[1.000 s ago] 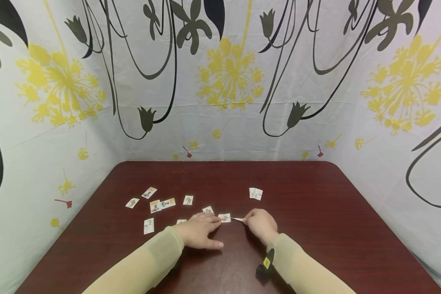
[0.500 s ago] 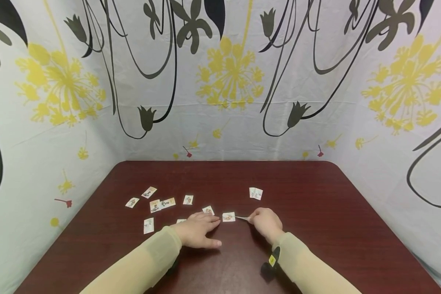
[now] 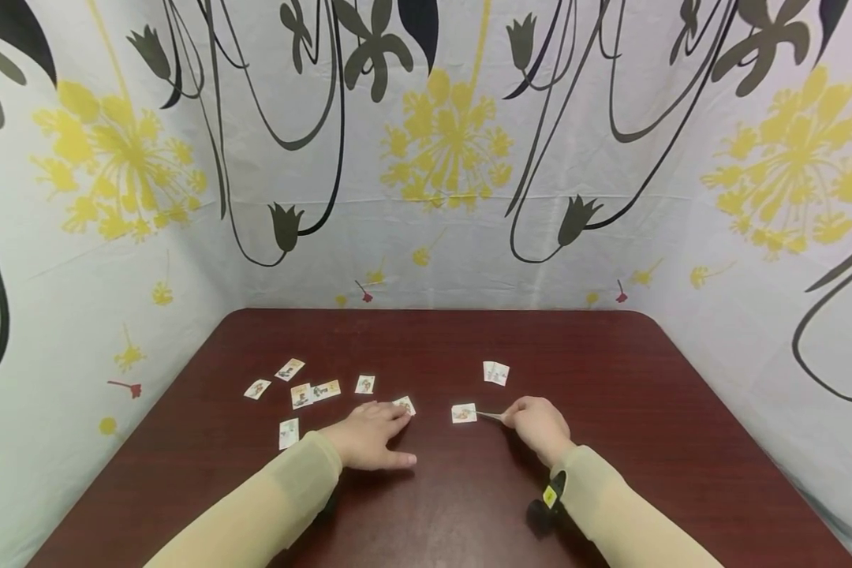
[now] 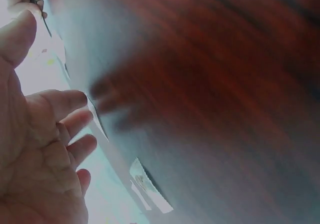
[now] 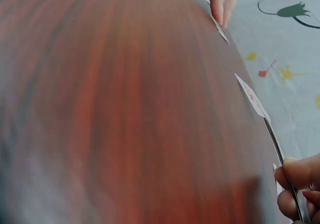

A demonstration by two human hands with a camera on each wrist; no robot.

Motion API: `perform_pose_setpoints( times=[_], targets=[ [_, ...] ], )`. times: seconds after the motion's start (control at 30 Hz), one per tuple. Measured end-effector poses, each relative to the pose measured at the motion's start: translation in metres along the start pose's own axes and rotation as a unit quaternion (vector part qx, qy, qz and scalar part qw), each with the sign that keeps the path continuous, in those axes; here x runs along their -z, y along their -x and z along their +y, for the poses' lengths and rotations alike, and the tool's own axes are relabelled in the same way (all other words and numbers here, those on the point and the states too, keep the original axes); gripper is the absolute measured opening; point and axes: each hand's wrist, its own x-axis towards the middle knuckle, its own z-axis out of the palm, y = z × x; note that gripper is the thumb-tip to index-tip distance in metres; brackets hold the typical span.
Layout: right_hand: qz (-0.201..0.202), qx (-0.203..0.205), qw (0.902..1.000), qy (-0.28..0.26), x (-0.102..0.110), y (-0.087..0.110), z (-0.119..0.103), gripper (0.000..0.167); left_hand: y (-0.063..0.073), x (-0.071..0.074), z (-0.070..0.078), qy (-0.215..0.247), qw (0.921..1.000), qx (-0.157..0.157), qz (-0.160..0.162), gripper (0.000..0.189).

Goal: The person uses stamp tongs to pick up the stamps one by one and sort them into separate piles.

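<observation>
My right hand [image 3: 539, 426] pinches slim metal tweezers [image 5: 274, 139] between thumb and fingers. Their tips grip the edge of a small white stamp [image 3: 464, 413] with a coloured picture, held out to the left of the hand. Whether that stamp touches the table is hard to tell. My left hand [image 3: 368, 436] is palm down with fingers spread, its fingertips at another stamp [image 3: 404, 405] and partly covering it. In the left wrist view, a stamp [image 4: 149, 186] with a toothed edge lies beyond the little finger.
Several stamps [image 3: 325, 390] lie scattered on the left of the dark red table [image 3: 646, 442]. Overlapping stamps [image 3: 495, 373] lie further back, right of centre. A patterned cloth [image 3: 426, 260] hangs behind and at both sides.
My right hand has moved right and slightly away from me, drawing the tweezers and stamp away from the left hand. The left hand has shifted slightly left.
</observation>
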Motion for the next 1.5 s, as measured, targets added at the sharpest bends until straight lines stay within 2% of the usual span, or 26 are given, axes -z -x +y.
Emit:
perform_pose_setpoints(
  times=[0.23,0.73,1.1,1.3,1.5],
  targets=[
    [-0.002,-0.009,0.9999,-0.013,0.013,-0.004,0.011,0.009,0.0,0.0,-0.001,0.001,0.9998,0.022,0.001,0.082],
    [-0.009,-0.037,0.9967,-0.072,0.049,-0.013,0.045,0.023,0.0,0.0,0.003,-0.001,1.0,-0.007,-0.005,0.079],
    [0.03,-0.085,0.9872,-0.132,0.066,-0.025,0.067,0.023,0.001,0.0,0.012,-0.005,0.9998,-0.017,-0.011,0.079],
    [0.027,-0.087,0.988,-0.125,0.072,-0.031,0.071,0.027,0.001,0.0,0.015,-0.017,0.9995,-0.023,-0.016,0.08],
    [0.015,-0.085,0.9955,-0.038,0.079,-0.036,0.074,0.022,-0.001,-0.002,0.017,-0.023,0.9991,-0.032,-0.016,0.08]
  ],
)
